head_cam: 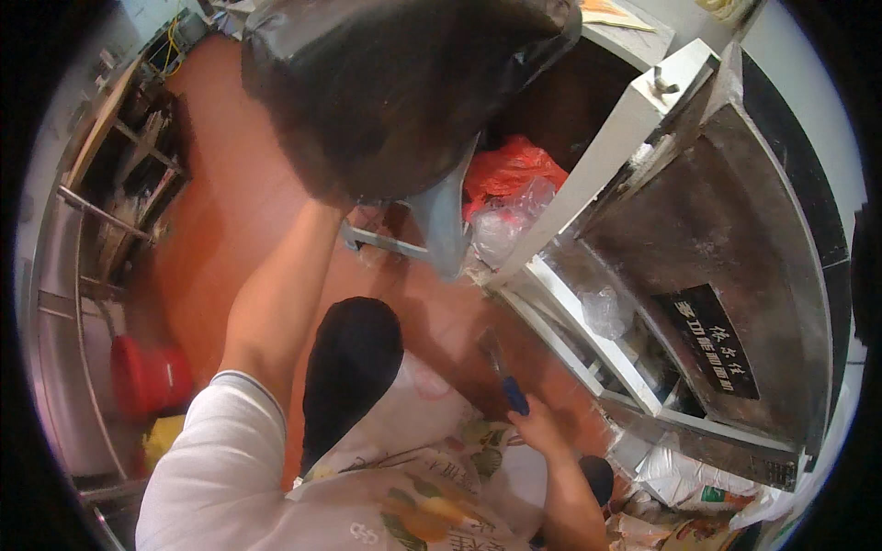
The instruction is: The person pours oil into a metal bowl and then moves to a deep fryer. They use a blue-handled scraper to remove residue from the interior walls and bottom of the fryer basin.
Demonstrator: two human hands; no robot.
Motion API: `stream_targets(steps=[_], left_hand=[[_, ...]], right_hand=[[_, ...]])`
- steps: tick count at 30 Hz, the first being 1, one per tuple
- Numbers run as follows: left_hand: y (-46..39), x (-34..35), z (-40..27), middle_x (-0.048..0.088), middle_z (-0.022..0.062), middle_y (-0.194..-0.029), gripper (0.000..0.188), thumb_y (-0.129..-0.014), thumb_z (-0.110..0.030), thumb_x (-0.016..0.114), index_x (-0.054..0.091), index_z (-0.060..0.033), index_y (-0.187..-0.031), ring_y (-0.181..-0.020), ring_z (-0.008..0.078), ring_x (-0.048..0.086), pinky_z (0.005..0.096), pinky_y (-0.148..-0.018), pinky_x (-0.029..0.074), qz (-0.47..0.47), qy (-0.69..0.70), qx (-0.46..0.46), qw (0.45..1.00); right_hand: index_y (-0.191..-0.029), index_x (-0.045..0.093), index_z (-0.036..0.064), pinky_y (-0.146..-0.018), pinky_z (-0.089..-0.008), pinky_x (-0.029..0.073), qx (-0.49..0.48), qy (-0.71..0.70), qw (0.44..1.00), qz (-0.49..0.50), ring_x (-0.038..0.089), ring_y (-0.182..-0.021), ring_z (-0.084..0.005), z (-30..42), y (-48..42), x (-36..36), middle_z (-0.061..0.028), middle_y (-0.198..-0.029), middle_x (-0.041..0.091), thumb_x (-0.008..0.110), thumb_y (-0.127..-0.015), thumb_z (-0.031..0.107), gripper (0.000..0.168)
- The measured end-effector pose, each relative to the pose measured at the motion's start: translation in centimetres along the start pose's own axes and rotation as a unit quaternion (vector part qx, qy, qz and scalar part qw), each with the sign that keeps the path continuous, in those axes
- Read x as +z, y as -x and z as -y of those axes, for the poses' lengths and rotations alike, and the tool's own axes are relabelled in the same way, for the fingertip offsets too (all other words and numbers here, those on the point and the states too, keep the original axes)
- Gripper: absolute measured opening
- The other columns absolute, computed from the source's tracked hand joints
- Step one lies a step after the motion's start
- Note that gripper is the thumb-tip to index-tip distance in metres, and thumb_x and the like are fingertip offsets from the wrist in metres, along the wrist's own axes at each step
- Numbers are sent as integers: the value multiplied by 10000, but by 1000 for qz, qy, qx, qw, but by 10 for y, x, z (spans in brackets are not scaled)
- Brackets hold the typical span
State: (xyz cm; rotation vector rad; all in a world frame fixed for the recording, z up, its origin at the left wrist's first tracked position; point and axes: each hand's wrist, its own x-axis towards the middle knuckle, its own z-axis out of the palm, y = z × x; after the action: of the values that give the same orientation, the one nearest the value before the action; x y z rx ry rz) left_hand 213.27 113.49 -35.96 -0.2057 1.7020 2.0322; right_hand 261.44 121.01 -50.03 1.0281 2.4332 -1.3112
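Note:
My left forearm reaches up to a large dark object with a glossy surface (400, 89), perhaps covered in black plastic. My left hand (335, 204) is mostly hidden against its lower edge, so its grip does not show. Low on the right, my right hand (541, 423) holds the blue handle of a scraper-like tool (515, 394). The tool's thin, dull blade points up and away from me, above the reddish floor. Below the dark object hangs a pale grey-blue flap (444, 224).
To the right stands a metal machine (696, 206) with a white frame post (599, 158) and a plate bearing writing. Red plastic bags (513, 169) and clear plastic (506, 220) lie behind the post. On the left are a red bucket (148, 375) and a metal rack (107, 213). Sacks (689, 479) lie lower right.

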Motion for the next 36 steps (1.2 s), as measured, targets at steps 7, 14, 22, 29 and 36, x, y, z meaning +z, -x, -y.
stream_targets(steps=[7, 14, 22, 29, 36], left_hand=[[16, -48, 35, 617, 146, -1161, 412, -899, -321, 598, 567, -58, -1215, -1120, 279, 579, 371, -923, 471, 87, -52, -39, 994], [56, 3, 215, 621, 145, -1216, 510, -922, -271, 624, 493, -28, -1350, -1108, 289, 600, 379, -990, 459, 317, -374, 253, 834], [-45, 80, 312, 516, 177, -1370, 507, -870, -313, 596, 560, -73, -1315, -1239, 380, 491, 422, -1082, 364, 311, -452, 245, 799], [-27, 71, 280, 625, 200, -1194, 386, -883, -131, 582, 578, -56, -1262, -1117, 334, 599, 409, -979, 454, 345, -406, 232, 814], [-26, 70, 304, 641, 149, -1201, 364, -843, -25, 499, 635, -84, -1175, -1126, 329, 596, 409, -988, 459, 280, -371, 234, 854]], right_hand=[[-1045, 600, 22, -613, -394, 511, 73, -9, 996, 49, 663, -645, -266, 57, 24, -28, -159, -757, 652, 660, -863, 242, 292], [-1093, 586, 48, -650, -436, 507, 13, 91, 995, 38, 664, -693, -333, 24, 31, 10, -184, -785, 661, 638, -885, 295, 327], [-1108, 580, 43, -705, -494, 498, 76, 193, 972, 110, 629, -835, -447, 52, 49, 19, -237, -882, 656, 675, -846, 307, 383], [-1118, 588, 45, -760, -507, 497, 75, 162, 980, 82, 623, -911, -446, 37, 49, 31, -246, -962, 661, 697, -823, 287, 396], [-1128, 604, 56, -783, -502, 503, 101, 158, 977, 101, 630, -941, -442, 34, 40, 34, -253, -1010, 659, 681, -831, 275, 377]])
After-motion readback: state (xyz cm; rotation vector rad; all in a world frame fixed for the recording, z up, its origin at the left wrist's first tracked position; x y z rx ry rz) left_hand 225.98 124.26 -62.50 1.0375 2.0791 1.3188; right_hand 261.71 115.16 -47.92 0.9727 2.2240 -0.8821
